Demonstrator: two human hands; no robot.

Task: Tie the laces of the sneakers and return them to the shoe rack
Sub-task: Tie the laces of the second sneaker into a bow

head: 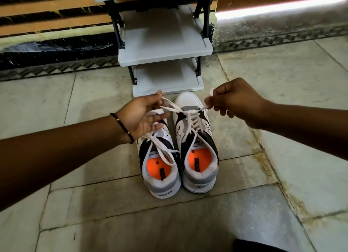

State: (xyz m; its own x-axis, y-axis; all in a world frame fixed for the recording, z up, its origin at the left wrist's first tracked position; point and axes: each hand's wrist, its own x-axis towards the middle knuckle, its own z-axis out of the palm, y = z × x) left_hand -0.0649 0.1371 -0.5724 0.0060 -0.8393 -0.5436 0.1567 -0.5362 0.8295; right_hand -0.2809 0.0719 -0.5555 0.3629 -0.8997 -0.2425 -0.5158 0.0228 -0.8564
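**Right sneaker's knot being drawn; left one looks already tied**

Two white, black and grey sneakers stand side by side on the tiled floor, heels toward the camera, toes pointing at the grey shoe rack just beyond them. The left sneaker carries what looks like a finished bow, its loops lying across the tongue. The right sneaker is the one being worked on.

The left hand has its palm turned up and most fingers loosely spread, while thumb and forefinger pinch one lace end near the far left of the shoe. The right hand is curled closed, pinching the other lace end at the shoe's right side. The two ends cross over the top of the lacing and run out to either hand, fairly taut.

By this, the step in hand is the first crossing of the right sneaker's knot, being pulled snug. The next move would call for forming a loop with one end, wrapping the other around it and drawing a bow tight, keeping tension so the crossing does not slacken. After that, both sneakers need lifting onto a rack shelf; the shelves in view appear bare.
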